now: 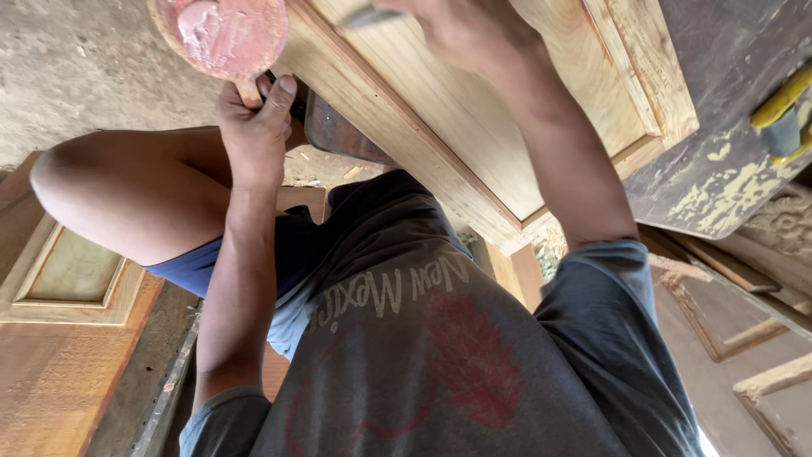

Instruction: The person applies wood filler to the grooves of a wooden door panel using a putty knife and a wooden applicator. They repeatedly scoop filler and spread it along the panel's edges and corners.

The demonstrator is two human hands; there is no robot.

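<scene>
**Filler Loaded, Blade on the Frame: Plenty to Slip**

Fisted tight around the short handle, left hand (254, 118), thumb pressed up along the side, holding the round wooden paddle (247, 41) at far left. Carrying a thick smear of pink wood filler (203, 25) on its face. Tilted, too, over the bent knee (110, 186).

Over on the right, right hand (461, 30) closed about a putty knife (372, 17), grey blade poking out to the left. Mostly cropped by the top edge, so no telling exactly how the fingers sit. Working at the far end of the pale wooden door (474, 127), right by its raised frame moulding.

Risks from here, as a judgement:
- Paddle tipped that steeply: could shed a lump of filler onto the leg or the floor.
- Blade dragged at an angle across soft bare timber: likely to gouge or score the grain.
- Too much pressure near the moulding edge: could skid off and smear filler over clean panel.
- Awkward crouch under the door: easy to lose balance and jolt both hands.

Yellow-handled tool (782, 110) resting on the dark, flaking board (727, 169), far right, well clear.
</scene>
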